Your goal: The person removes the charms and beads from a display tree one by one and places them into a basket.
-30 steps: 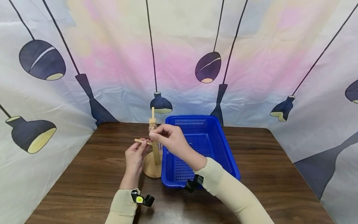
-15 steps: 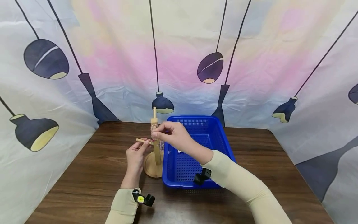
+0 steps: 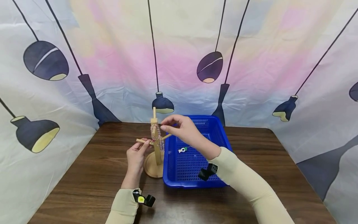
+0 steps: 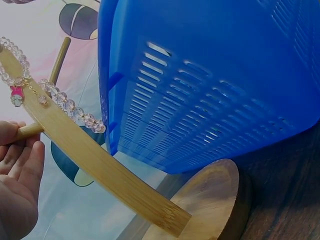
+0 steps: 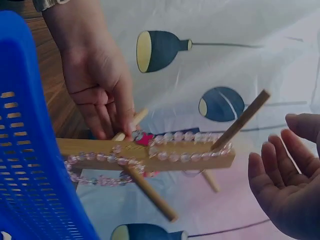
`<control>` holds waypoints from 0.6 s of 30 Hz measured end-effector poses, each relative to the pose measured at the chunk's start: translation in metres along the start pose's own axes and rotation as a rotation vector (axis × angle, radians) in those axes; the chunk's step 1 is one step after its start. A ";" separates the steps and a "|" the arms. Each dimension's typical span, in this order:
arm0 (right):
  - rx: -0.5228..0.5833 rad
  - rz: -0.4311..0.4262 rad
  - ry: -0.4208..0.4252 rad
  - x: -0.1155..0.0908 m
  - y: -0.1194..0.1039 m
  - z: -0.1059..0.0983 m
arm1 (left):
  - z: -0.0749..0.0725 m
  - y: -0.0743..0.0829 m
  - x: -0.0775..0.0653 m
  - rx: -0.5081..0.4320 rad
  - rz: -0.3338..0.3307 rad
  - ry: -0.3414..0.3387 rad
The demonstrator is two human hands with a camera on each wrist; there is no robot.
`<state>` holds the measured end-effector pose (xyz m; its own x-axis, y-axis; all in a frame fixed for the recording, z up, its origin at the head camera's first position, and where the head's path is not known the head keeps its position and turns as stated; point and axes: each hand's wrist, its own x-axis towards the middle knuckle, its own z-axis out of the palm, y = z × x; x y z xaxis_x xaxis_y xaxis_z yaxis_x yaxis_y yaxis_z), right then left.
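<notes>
So the pink beaded bracelet (image 5: 185,157) hangs looped over a front peg near the top of the wooden stand (image 3: 157,155), a bit left of centre in the head view, with a second beaded bracelet (image 5: 100,158) on the peg to its right. The right hand (image 3: 183,128) is just right of the top loop, fingers loosely bent and holding nothing, while the left hand (image 3: 136,154), lower left, pinches the left peg (image 3: 140,140); the blue basket (image 3: 193,186) sits right of the stand.
</notes>
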<state>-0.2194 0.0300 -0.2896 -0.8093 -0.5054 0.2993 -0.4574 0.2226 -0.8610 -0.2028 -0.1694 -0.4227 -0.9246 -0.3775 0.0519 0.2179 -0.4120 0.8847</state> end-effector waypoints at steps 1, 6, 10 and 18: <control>0.000 0.011 0.016 0.000 0.002 0.000 | 0.000 0.000 0.000 0.001 -0.001 0.001; 0.039 0.046 0.073 0.004 0.016 0.006 | 0.000 -0.001 0.001 0.004 0.010 0.011; 0.086 0.074 0.116 0.008 0.026 0.013 | 0.002 -0.002 0.003 0.015 0.021 0.015; 0.095 0.073 0.159 0.012 0.036 0.029 | 0.001 -0.002 0.001 0.027 0.009 0.015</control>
<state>-0.2347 0.0076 -0.3295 -0.8906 -0.3507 0.2895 -0.3646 0.1702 -0.9155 -0.2044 -0.1686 -0.4240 -0.9179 -0.3933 0.0530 0.2171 -0.3858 0.8967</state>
